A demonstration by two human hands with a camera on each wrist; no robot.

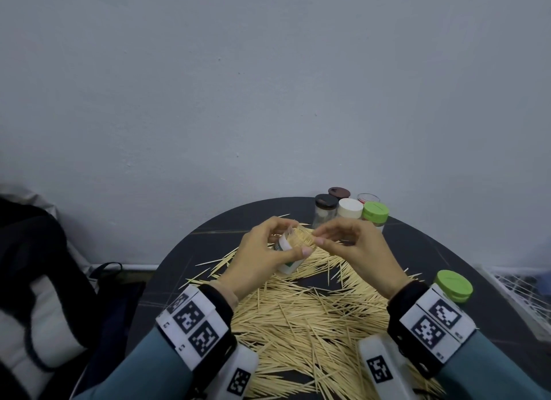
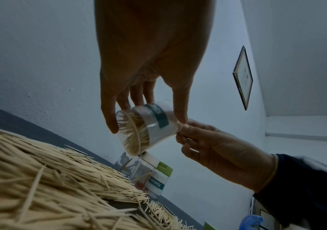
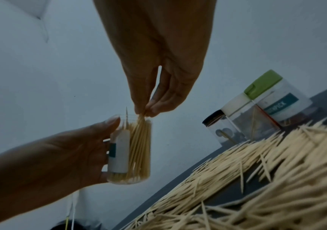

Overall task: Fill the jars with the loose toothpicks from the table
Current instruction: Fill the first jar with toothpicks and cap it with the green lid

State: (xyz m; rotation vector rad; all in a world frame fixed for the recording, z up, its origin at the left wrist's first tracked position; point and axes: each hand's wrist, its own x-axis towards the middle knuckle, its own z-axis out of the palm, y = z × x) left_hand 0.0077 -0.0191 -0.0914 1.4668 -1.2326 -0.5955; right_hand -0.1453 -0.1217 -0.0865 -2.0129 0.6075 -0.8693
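Note:
My left hand [image 1: 268,252] grips a clear, lidless jar [image 1: 290,246] with a white and teal label, tilted above the table and nearly full of toothpicks. The same jar [image 3: 131,151] shows upright in the right wrist view, and its base [image 2: 145,129] faces the left wrist camera. My right hand [image 1: 343,241] pinches a small bunch of toothpicks [image 3: 142,118] at the jar's mouth. A big heap of loose toothpicks [image 1: 307,319] covers the dark round table [image 1: 423,247] below both hands.
Several lidded jars [image 1: 348,210] stand in a cluster at the table's far edge: brown, black, white and green lids. A green lid [image 1: 453,286] lies at the right edge. A dark bag [image 1: 35,280] sits left of the table, a wire rack [image 1: 524,295] right.

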